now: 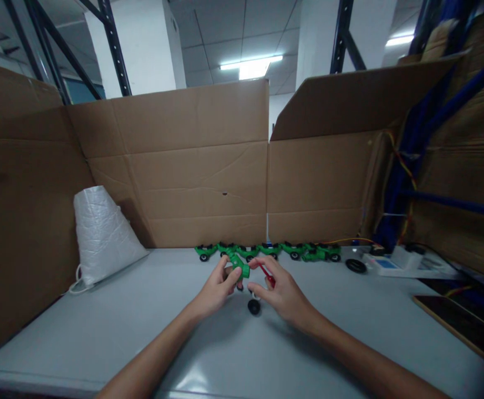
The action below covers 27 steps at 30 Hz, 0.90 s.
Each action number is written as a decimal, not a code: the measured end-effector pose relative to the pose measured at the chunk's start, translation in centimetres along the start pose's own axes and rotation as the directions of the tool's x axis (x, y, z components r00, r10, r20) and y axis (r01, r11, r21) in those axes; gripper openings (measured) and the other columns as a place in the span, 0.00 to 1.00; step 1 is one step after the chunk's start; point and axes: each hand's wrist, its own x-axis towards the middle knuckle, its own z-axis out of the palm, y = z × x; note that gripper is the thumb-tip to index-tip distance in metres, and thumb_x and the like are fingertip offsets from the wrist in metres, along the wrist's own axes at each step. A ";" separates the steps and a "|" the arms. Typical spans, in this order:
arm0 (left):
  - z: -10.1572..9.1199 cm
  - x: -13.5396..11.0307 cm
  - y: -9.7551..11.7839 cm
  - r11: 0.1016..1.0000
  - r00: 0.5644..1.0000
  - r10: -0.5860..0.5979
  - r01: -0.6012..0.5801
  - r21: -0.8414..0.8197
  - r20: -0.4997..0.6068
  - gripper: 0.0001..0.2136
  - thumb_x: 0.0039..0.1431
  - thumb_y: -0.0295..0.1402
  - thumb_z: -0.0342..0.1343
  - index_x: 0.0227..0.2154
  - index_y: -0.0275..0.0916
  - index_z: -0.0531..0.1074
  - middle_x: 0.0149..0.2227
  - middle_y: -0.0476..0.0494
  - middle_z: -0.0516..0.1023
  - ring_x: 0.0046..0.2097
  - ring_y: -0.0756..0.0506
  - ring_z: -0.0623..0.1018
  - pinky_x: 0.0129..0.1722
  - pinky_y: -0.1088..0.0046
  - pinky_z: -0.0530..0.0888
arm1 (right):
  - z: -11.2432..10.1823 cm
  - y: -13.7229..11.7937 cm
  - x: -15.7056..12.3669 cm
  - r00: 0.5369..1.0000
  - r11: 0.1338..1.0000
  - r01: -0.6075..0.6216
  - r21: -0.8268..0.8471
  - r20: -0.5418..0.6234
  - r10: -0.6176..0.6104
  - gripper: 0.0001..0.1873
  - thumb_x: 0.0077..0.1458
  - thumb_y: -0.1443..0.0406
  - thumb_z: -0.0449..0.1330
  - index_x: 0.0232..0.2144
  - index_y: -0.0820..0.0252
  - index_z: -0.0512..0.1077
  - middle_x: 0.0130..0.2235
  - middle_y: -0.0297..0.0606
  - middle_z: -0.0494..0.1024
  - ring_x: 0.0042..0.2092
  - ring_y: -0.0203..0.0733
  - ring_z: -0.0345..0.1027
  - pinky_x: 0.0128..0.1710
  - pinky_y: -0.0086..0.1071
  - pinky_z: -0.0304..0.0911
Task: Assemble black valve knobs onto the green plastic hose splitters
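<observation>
My left hand (pixel 218 286) is closed around a small green toy car body (pixel 239 265), holding it above the grey table (pixel 142 321). My right hand (pixel 278 290) is pinched on a thin red tool (pixel 266 273) whose tip points at the green part. A loose black wheel (pixel 254 306) lies on the table just below and between both hands. A row of several finished green toy cars (pixel 266 250) with black wheels stands along the cardboard wall behind my hands.
Cardboard walls (pixel 183 177) enclose the table at the back and left. A white woven bag (pixel 100 233) leans at the back left. A black ring (pixel 355 265), a white box and wires (pixel 395 263) lie at the right, with a dark board (pixel 466 327) near the right edge.
</observation>
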 end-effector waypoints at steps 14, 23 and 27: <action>0.5 -0.6 0.0 0.998 0.999 0.028 -0.029 0.054 0.017 0.23 0.68 0.55 0.58 0.47 0.41 0.63 0.33 0.51 0.73 0.33 0.49 0.69 0.32 0.75 0.62 | -0.4 1.2 0.4 0.979 0.979 -0.189 0.081 0.099 0.181 0.20 0.58 0.50 0.68 0.41 0.59 0.75 0.26 0.27 0.68 0.28 0.38 0.61 0.29 0.32 0.54; 0.8 -1.0 0.8 0.966 0.981 0.177 -0.157 0.206 -0.083 0.17 0.70 0.48 0.60 0.46 0.40 0.67 0.37 0.48 0.72 0.39 0.47 0.72 0.39 0.73 0.68 | 0.3 1.1 0.5 0.979 0.954 -0.205 0.217 0.037 0.202 0.22 0.62 0.45 0.64 0.36 0.58 0.73 0.30 0.32 0.71 0.30 0.39 0.62 0.31 0.33 0.59; 0.9 -1.2 1.3 0.950 0.973 0.218 -0.196 0.242 -0.071 0.14 0.70 0.46 0.60 0.45 0.39 0.70 0.39 0.46 0.75 0.41 0.45 0.75 0.41 0.72 0.69 | 0.2 0.0 0.3 0.990 0.977 -0.143 0.158 0.014 0.142 0.20 0.57 0.52 0.70 0.46 0.56 0.73 0.43 0.36 0.76 0.34 0.39 0.65 0.33 0.32 0.62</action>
